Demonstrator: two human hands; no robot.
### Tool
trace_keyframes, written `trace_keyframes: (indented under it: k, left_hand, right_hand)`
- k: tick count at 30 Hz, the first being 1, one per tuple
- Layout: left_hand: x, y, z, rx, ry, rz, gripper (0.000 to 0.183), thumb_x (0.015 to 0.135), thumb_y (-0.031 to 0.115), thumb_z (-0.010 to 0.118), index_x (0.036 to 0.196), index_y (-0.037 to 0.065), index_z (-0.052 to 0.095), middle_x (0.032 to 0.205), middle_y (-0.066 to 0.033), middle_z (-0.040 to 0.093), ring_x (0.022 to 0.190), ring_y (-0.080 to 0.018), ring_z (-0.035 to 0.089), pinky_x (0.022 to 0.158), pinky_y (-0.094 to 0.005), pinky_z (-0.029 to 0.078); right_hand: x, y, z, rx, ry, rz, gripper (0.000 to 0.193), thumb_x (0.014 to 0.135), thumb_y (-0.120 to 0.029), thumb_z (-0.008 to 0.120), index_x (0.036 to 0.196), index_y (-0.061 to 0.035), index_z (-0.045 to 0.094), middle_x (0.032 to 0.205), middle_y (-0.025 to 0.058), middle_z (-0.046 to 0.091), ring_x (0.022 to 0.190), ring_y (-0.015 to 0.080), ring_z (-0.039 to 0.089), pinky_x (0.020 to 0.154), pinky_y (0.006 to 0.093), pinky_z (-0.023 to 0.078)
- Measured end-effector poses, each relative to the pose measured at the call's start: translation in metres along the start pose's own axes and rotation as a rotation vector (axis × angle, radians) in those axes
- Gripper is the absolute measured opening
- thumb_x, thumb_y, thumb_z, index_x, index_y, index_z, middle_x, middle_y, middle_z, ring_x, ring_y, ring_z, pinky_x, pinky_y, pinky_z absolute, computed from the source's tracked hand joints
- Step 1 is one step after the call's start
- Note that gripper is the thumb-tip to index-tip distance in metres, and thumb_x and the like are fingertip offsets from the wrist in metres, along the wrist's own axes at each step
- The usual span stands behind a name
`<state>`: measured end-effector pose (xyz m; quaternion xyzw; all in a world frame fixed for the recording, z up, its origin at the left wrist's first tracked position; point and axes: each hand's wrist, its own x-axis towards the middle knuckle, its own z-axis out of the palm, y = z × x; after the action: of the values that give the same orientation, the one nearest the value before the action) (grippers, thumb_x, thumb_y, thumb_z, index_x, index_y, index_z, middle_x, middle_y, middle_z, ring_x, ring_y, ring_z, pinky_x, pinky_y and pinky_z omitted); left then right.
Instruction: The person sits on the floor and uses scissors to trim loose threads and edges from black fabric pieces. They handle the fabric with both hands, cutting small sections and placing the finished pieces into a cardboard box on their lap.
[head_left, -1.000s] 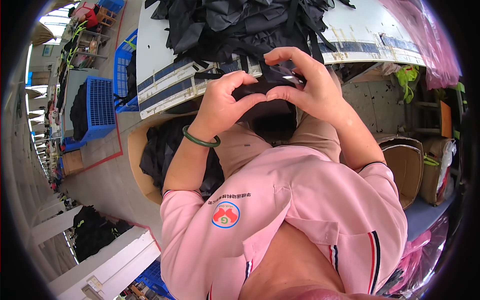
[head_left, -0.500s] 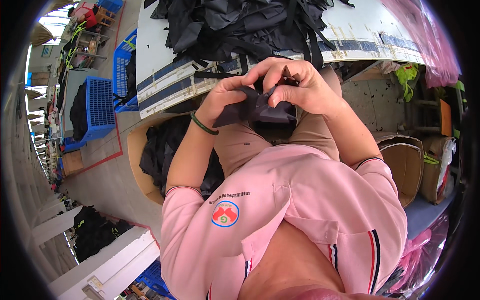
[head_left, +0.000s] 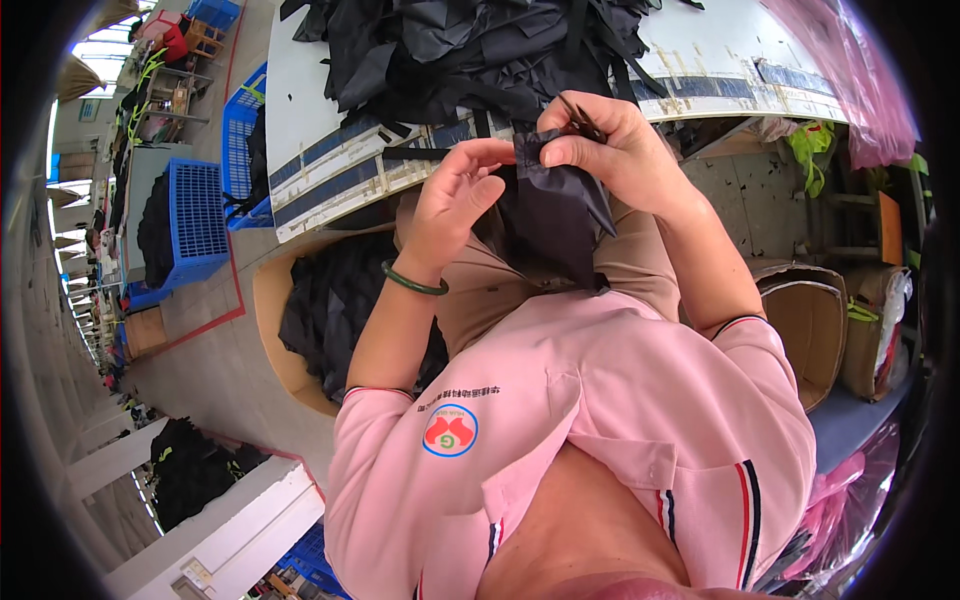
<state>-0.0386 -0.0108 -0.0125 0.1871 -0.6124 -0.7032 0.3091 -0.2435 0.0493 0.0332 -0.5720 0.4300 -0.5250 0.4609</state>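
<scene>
Over the tan-trousered lap (head_left: 642, 250), the right hand (head_left: 628, 155) is clamping its fingers on a thin black fabric piece (head_left: 558, 212) alongside a dark pointed tool (head_left: 586, 124), while the left hand (head_left: 448, 208) is holding its fingers apart, a steadying pinch there probably helping.

Right hand (head_left: 640, 160) hides most of the dark tool (head_left: 582, 122); we cannot tell its kind. Left fingers (head_left: 482, 155) at edge of cloth (head_left: 556, 215): contact unclear to us. Pile (head_left: 470, 60) on counter (head_left: 700, 42) cut off by top edge. Left forearm (head_left: 388, 330) masks part of the fabric (head_left: 325, 300) in the box (head_left: 272, 325). Clutter (head_left: 118, 200) far left: too small for us.
</scene>
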Motion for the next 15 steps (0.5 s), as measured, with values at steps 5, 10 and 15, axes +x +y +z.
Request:
trace_keyframes:
  k: [5,10,15]
  left_hand:
    - [-0.008,0.012,0.023,0.211,0.146,0.107,0.028,0.080,0.006,0.071,0.104,0.001,0.056,0.101,-0.0034,0.057,0.096,-0.0096,0.052,0.087,-0.0245,0.040]
    - [-0.007,0.015,0.029,0.062,0.203,0.110,0.017,0.080,-0.005,0.066,0.094,0.001,0.059,0.090,-0.0008,0.060,0.084,-0.0066,0.054,0.080,-0.0209,0.043]
    - [-0.001,0.021,0.032,-0.086,0.300,0.133,0.017,0.079,-0.007,0.064,0.094,0.000,0.061,0.090,-0.0010,0.060,0.084,-0.0075,0.055,0.080,-0.0216,0.043]
  right_hand:
    - [0.002,0.006,0.007,-0.001,-0.006,0.074,0.017,0.082,-0.015,0.070,0.082,-0.0028,0.058,0.072,-0.0071,0.050,0.068,0.0018,0.041,0.060,0.0197,0.034]
    - [0.004,0.004,0.009,0.040,-0.033,0.131,0.018,0.082,-0.016,0.070,0.084,-0.0027,0.059,0.073,-0.0067,0.050,0.069,0.0019,0.041,0.061,0.0192,0.034]
    - [0.003,0.014,0.013,0.059,0.066,0.045,0.017,0.084,-0.016,0.068,0.090,-0.0018,0.060,0.079,-0.0059,0.055,0.074,0.0028,0.048,0.067,0.0196,0.040]
